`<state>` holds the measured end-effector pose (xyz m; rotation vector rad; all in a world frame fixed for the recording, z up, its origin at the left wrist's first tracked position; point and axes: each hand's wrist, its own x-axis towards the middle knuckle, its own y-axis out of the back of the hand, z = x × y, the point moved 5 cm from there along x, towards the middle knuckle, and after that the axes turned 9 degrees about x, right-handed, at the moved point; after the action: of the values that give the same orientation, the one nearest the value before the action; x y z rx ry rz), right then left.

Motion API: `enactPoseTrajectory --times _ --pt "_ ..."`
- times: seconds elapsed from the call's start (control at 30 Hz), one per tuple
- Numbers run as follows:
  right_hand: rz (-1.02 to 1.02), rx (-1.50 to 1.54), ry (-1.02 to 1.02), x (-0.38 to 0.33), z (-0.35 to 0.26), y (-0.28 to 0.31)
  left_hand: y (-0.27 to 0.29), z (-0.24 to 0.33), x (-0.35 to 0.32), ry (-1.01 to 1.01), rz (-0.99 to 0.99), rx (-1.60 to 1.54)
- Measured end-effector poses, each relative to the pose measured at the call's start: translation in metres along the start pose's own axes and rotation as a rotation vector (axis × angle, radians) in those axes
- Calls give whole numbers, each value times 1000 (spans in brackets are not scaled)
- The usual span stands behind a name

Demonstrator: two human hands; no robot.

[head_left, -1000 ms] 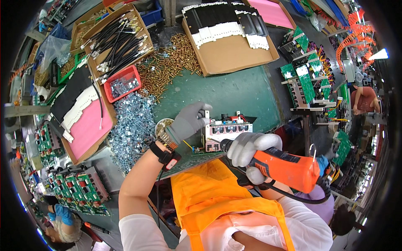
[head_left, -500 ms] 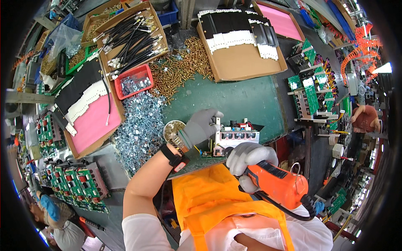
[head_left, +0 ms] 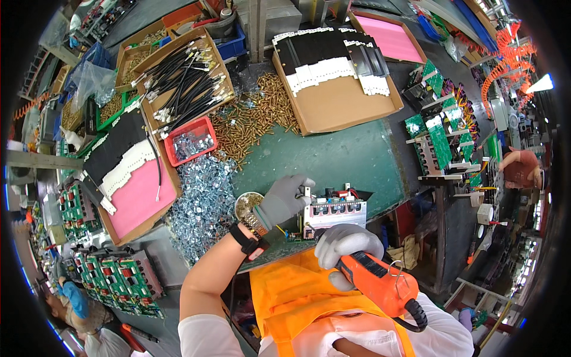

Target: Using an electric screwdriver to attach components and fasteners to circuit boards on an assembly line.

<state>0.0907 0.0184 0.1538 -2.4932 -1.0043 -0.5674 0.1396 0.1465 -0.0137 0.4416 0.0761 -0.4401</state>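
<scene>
A circuit board assembly (head_left: 335, 215) with a silvery heat sink stands at the front edge of the green work surface. My left hand (head_left: 284, 201), in a grey glove, pinches the upright pale piece at its left end. In my gloved right hand (head_left: 350, 247) is an orange electric screwdriver (head_left: 380, 282), its cord trailing from the rear. The screwdriver's front end points at the near left side of the heat sink; the exact contact of its tip is hard to see. Beside my left wrist sits a small round bowl (head_left: 240, 206) of small metal parts.
Left of the bowl lies a heap of silvery clips (head_left: 202, 205), with brass-coloured screws (head_left: 256, 119) behind. A red bin (head_left: 190, 141), a box of black cables (head_left: 189, 83) and a carton of black-and-white strips (head_left: 348, 107) stand beyond. Boards (head_left: 119, 276) occupy the left bench.
The whole view has shifted, so the bench sits lower in the picture. My right hand and the screwdriver are slightly farther left and lower in view. My left hand keeps its hold.
</scene>
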Motion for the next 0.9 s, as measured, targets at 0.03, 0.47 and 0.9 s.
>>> enactPoseTrajectory --times 0.03,0.47,0.9 --pt "3 16 -6 0 -1 -1 1 1 -1 -14 5 14" --pt "-2 19 11 -4 -1 -5 1 5 -6 -65 30 59" --pt "188 63 -7 -30 -31 20 78 -76 72 6 358 797"
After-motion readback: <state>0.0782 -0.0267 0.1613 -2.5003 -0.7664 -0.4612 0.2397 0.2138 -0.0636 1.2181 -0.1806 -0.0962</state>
